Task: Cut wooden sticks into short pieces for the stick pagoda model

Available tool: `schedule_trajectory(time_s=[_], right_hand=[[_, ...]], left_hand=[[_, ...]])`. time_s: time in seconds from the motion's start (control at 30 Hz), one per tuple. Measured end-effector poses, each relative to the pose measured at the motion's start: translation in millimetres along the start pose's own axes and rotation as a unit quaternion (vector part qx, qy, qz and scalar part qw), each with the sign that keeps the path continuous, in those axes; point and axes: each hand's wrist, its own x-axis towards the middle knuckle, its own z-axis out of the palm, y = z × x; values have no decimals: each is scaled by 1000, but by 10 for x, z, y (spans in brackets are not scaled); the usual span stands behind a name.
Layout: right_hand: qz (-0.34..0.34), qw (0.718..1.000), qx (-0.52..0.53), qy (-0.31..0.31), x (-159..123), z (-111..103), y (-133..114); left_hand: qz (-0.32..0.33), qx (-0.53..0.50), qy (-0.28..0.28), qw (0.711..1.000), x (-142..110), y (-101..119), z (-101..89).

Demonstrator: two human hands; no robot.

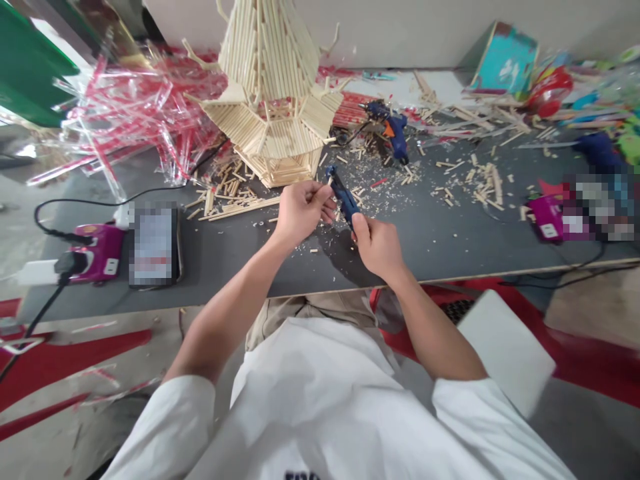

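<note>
My right hand (380,245) is closed around a dark blue hand cutter (343,197), its head tilted up and to the left. At that head, my left hand (304,208) has its thumb and fingertips pinched on a short wooden stick (331,179), only the pale end of which shows. Behind my hands stands a tower-like model (270,127) built of thin wooden sticks, with flared roof sections. Loose sticks (243,208) lie beside my left hand, in front of the model.
Crumpled red and clear wrappers (165,100) heap at the back left. A blue glue gun (395,133) rests right of the model. A phone (154,245) and purple power strip (103,252) occupy the left side; another purple strip (553,217) sits right. Stick offcuts (490,183) litter the table.
</note>
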Motion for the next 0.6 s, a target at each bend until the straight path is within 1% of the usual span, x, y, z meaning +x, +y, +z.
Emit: schedule_trajectory(time_s=[0.1, 0.2, 0.3, 0.37, 0.43, 0.5, 0.53, 0.6], right_hand=[[10, 999, -15, 29, 46, -30, 43], [33, 994, -86, 65, 96, -94, 130], [51, 980, -166, 101, 120, -162, 226], [49, 978, -170, 109, 122, -210, 272], [50, 988, -113, 95, 121, -258, 296], [77, 995, 5, 61, 125, -293, 298], [98, 991, 80, 41, 129, -302, 291], [134, 964, 228, 4, 137, -296, 260]], left_hand=[[6, -11, -7, 1000, -21, 35, -31], [18, -22, -23, 999, -52, 51, -45], [22, -28, -33, 999, -71, 57, -42], [19, -33, -41, 998, -75, 63, -40], [16, -41, -51, 998, -79, 67, -40], [8, -40, -61, 997, -89, 64, -44], [1, -35, -66, 997, -97, 60, -47], [-11, -15, -79, 997, -117, 52, -54]])
